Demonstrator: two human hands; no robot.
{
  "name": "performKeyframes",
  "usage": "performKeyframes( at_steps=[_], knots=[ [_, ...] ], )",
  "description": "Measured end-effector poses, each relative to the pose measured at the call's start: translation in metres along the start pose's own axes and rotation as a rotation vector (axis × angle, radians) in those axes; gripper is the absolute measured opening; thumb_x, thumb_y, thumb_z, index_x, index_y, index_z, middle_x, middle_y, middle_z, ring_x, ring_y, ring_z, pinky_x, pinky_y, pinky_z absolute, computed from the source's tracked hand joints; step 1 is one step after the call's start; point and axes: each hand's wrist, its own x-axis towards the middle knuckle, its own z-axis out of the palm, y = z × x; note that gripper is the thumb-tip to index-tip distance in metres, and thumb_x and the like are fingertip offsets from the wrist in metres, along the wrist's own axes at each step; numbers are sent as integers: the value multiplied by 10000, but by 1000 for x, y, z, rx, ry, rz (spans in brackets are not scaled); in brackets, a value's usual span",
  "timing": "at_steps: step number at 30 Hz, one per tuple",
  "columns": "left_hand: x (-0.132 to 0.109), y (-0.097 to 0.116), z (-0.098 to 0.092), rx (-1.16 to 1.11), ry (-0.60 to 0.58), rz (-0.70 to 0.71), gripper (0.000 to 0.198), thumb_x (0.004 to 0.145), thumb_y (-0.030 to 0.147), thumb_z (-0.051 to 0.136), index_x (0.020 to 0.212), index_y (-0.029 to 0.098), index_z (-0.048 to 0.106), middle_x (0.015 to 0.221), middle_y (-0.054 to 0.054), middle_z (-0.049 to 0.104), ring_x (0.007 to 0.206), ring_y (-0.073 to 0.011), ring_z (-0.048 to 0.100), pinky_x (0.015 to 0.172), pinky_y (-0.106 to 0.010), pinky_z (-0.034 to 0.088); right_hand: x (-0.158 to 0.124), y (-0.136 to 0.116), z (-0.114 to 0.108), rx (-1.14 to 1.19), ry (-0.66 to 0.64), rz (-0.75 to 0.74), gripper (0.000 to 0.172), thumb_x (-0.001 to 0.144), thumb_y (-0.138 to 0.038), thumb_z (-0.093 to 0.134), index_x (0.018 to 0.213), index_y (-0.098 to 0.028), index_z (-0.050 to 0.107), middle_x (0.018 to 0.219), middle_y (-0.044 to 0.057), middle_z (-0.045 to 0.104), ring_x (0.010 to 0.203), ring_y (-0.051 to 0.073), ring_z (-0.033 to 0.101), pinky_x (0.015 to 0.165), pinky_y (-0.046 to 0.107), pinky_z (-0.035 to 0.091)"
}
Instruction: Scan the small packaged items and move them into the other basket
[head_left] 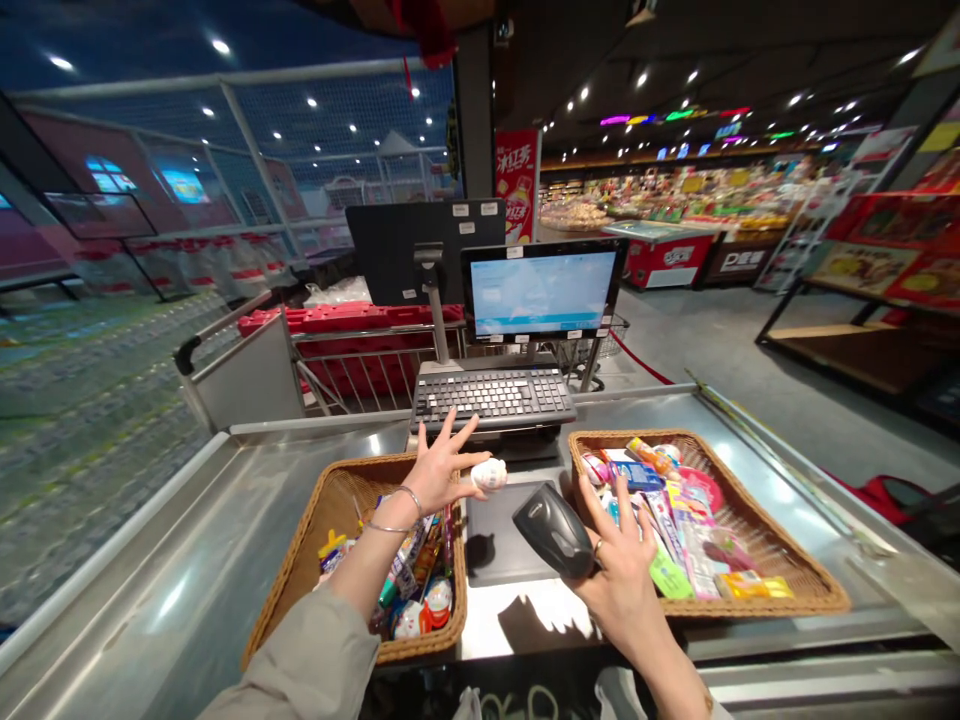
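Observation:
My left hand (439, 470) reaches over the middle of the counter, pinching a small white egg-shaped item (489, 474) between thumb and forefinger; its other fingers are spread. A black barcode scanner (553, 530) is in my right hand (619, 570), its rear end against the palm. The right thumb is hidden and several fingers stretch past the scanner. Beneath the left forearm stands a wicker basket (289, 590) of small packaged sweets and round toy-like eggs (437, 600). Beside my right hand, another wicker basket (814, 590) holds colourful packets (679, 510).
A keyboard (495, 395) and a lit monitor (544, 292) stand behind the baskets, with a second dark screen (390, 250) turned away. The metal counter (172, 540) extends to both sides. Beyond it are a shopping cart (367, 365) and red display shelves (892, 250).

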Motion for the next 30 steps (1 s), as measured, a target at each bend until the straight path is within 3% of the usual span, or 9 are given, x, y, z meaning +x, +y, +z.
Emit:
performKeyframes(
  at_steps=[6, 12, 19, 26, 30],
  knots=[
    [15, 7, 6, -9, 14, 47, 604, 674, 543, 776, 1236, 380, 629, 1596, -71, 233, 1476, -415, 22, 1025, -805, -13, -3, 7, -7, -77, 26, 24, 330, 807, -204, 569, 1114, -259, 676, 1491, 79, 436, 1481, 379, 92, 1078, 672, 234],
    [29, 18, 6, -35, -10, 80, 601, 685, 532, 774, 1244, 367, 628, 1593, -75, 247, 1473, -426, 38, 1026, -801, -31, -9, 13, -12, -113, 27, 83, 216, 827, -266, 573, 995, -250, 708, 1498, 66, 429, 1483, 382, 67, 1083, 679, 224],
    [43, 25, 13, -64, -1, 130, 610, 674, 550, 772, 1241, 376, 630, 1592, -73, 246, 1471, -433, 42, 1022, -804, -36, -19, 32, -11, -216, 43, 65, 255, 809, -324, 606, 1032, -251, 706, 1478, 80, 456, 1483, 377, 84, 1091, 679, 208],
    [59, 37, 19, -78, -12, 163, 605, 667, 540, 783, 1232, 381, 633, 1589, -68, 259, 1470, -433, 48, 1017, -808, -29, -28, 43, -15, -238, 100, 103, 125, 789, -304, 634, 853, -233, 715, 1480, 63, 454, 1482, 363, 115, 1106, 656, 206],
    [66, 46, 22, -84, -10, 185, 596, 669, 544, 780, 1223, 375, 641, 1586, -69, 270, 1472, -426, 45, 1024, -805, -21, -37, 51, -15, -248, 91, 141, 182, 783, -326, 640, 933, -246, 707, 1481, 63, 453, 1480, 373, 116, 1086, 670, 218]
  ],
)
